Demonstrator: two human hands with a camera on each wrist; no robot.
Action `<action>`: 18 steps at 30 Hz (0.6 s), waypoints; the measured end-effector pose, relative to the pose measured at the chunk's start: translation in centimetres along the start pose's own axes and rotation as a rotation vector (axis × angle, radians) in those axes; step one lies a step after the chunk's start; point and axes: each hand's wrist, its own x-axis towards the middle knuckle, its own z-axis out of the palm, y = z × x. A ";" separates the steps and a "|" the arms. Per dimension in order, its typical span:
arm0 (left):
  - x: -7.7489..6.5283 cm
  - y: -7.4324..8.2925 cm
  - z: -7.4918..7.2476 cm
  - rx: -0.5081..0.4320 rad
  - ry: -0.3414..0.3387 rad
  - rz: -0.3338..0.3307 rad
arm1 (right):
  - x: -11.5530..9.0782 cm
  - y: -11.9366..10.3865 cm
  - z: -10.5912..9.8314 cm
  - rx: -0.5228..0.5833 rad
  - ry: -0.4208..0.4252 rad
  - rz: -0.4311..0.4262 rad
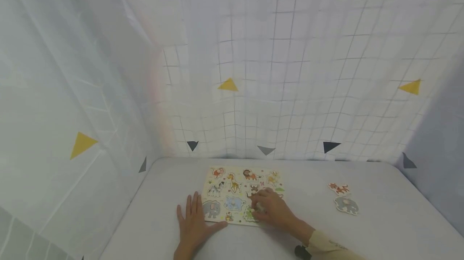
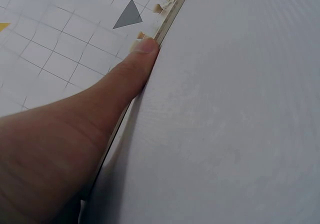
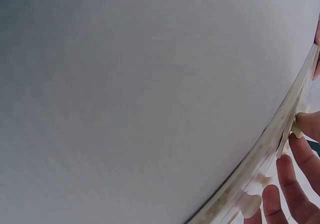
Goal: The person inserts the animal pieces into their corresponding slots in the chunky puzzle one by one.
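Note:
A wooden animal peg puzzle board (image 1: 237, 170) lies flat on the table. My left hand (image 1: 193, 225) is spread at its lower left corner, the thumb along the front edge, as the left wrist view also shows. My right hand (image 1: 273, 209) reaches over the board's lower right part. Its thumb and index finger pinch the small knob (image 3: 296, 130) of a green puzzle piece (image 1: 249, 213), partly hidden by the fingers. Beside it sit the blue hippo piece (image 1: 233, 203) and a grey elephant piece (image 1: 212, 209). A brown horned animal piece (image 1: 254, 189) is partly covered by the hand.
Right of the board, an orange striped animal piece (image 1: 339, 188) and another grey elephant piece (image 1: 346, 205) lie on the white table (image 1: 308, 187). Pale curtains with a grid pattern (image 1: 261, 71) enclose the table. A dark object (image 1: 302, 252) shows at the right wrist.

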 end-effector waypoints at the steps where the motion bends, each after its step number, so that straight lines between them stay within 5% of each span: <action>1: 0.0 0.0 0.0 0.003 0.001 0.000 | 0.0 0.0 0.0 0.002 -0.001 -0.001; 18: -0.1 0.1 -0.2 -0.015 0.007 0.005 | 0.0 -0.1 0.1 -0.010 -0.021 0.012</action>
